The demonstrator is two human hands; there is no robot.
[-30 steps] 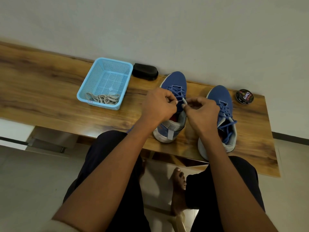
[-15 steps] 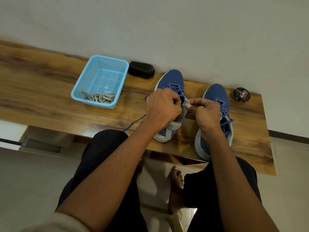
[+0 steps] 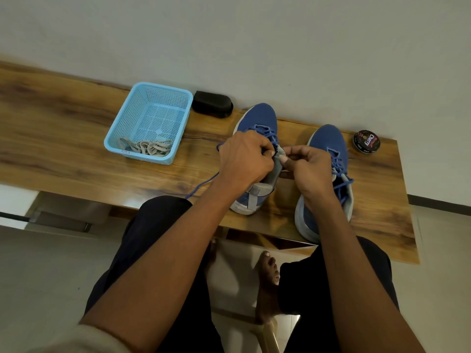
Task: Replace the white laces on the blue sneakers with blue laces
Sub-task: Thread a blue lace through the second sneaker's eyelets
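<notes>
two blue sneakers sit side by side on the wooden counter [image 3: 76, 159], toes pointing at the wall. the left sneaker [image 3: 257, 123] is the one being worked on, and the right sneaker [image 3: 328, 143] sits just beside it with its blue lace already threaded up the front and loose loops hanging over its far side.

the left hand [image 3: 242, 159] is curled over the middle of the left sneaker, fingers bunched tight, and it looks like they pinch the blue lace [image 3: 265, 131] right at the upper eyelets, though the exact grip is hidden under the knuckles. the right hand [image 3: 308, 166] is right up against it, thumb and forefinger pinched together on the grey tongue or collar of that same shoe, other fingers curled in. can't tell for sure whether there's a lace tip in that pinch too. a loose tail of the blue lace trails off the near edge of the counter toward the person's left knee.

the white laces [image 3: 146, 147] are lying in a heap in the near end of the light blue mesh basket [image 3: 119, 128], well left of the shoes. a black shoe brush [image 3: 212, 104] lies behind the basket against the wall, and a round tin of polish [image 3: 366, 142] sits at the far right end of the counter.
</notes>
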